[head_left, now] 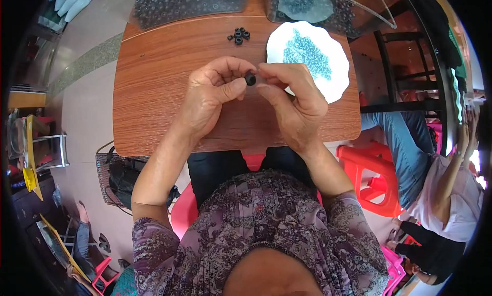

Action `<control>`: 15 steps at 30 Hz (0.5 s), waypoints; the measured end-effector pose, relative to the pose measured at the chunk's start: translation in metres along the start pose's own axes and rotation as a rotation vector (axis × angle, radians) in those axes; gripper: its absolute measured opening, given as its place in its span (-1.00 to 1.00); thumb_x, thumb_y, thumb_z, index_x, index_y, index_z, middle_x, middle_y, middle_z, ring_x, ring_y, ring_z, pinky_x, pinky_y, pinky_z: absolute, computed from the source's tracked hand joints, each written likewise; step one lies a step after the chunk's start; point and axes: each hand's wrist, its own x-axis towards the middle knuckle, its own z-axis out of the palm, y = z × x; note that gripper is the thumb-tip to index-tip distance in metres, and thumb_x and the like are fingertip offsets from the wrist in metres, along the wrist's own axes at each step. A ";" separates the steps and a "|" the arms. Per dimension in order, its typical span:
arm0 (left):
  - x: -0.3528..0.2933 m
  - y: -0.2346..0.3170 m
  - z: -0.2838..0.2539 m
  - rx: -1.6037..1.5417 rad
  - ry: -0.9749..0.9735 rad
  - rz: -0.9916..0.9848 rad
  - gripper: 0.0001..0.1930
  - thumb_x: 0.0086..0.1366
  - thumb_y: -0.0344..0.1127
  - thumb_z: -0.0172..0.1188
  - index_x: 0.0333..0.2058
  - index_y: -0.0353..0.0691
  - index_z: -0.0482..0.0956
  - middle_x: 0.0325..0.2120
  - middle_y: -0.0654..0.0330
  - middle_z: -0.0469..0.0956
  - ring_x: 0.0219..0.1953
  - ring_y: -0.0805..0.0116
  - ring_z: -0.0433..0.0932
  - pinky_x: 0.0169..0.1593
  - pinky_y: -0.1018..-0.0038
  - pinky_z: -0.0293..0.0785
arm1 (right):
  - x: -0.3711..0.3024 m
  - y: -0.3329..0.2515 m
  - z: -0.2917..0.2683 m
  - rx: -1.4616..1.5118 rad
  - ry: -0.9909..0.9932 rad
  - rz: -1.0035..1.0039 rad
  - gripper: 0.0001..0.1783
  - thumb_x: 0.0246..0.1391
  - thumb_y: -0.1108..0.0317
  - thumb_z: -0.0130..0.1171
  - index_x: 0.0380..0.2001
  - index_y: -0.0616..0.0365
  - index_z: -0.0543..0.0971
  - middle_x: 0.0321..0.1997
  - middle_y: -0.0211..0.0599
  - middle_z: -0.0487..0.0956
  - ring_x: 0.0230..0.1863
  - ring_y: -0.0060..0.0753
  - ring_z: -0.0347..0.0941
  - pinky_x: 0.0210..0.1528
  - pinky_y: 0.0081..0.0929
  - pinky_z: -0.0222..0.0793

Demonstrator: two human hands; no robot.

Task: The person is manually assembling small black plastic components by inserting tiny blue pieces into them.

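My left hand pinches a small black ring-shaped part between thumb and fingers, above the middle of the wooden table. Close on its right, my right hand has thumb and fingertips drawn together; whatever they hold is too small to make out. Beyond the hands, a little cluster of similar black parts lies on the tabletop. To the right stands a white scallop-edged plate, bearing a heap of tiny clear bluish pieces.
Two see-through bins line the table's far edge: the left bin is full of black parts, the right bin holds more. A red stool and a seated person are at right. A wire basket with a dark bag stands left.
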 end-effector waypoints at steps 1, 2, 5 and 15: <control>-0.001 -0.001 0.004 -0.007 0.001 -0.002 -0.76 0.16 -0.46 0.20 -0.18 -0.37 0.49 -0.30 0.20 0.49 -0.36 0.47 0.44 -0.27 0.60 0.38 | -0.001 0.001 0.001 0.011 0.002 -0.015 -0.73 -0.17 0.68 0.23 -0.30 0.29 0.57 -0.32 -0.28 0.54 -0.33 -0.48 0.41 -0.29 -0.60 0.32; -0.002 -0.002 0.007 -0.033 0.019 0.008 -0.76 0.16 -0.46 0.19 -0.18 -0.38 0.48 -0.30 0.18 0.49 -0.35 0.46 0.45 -0.26 0.58 0.39 | -0.001 0.003 0.001 0.007 -0.003 -0.012 -0.73 -0.17 0.68 0.23 -0.30 0.29 0.57 -0.32 -0.28 0.54 -0.33 -0.48 0.41 -0.29 -0.60 0.32; -0.005 -0.011 0.008 -0.133 0.034 -0.006 -0.78 0.18 -0.49 0.17 -0.18 -0.39 0.48 -0.33 0.18 0.51 -0.35 0.46 0.46 -0.26 0.59 0.40 | -0.005 0.008 0.001 -0.019 0.000 -0.099 -0.73 -0.19 0.68 0.24 -0.32 0.28 0.57 -0.31 -0.27 0.54 -0.32 -0.46 0.41 -0.29 -0.59 0.33; -0.008 -0.031 0.014 -0.460 0.161 -0.129 -0.81 0.23 -0.50 0.10 -0.18 -0.42 0.46 -0.32 0.15 0.52 -0.35 0.43 0.48 -0.22 0.53 0.41 | -0.016 0.008 0.009 -0.185 0.051 -0.130 -0.70 -0.25 0.67 0.23 -0.33 0.23 0.57 -0.26 -0.22 0.53 -0.26 -0.28 0.41 -0.27 -0.48 0.34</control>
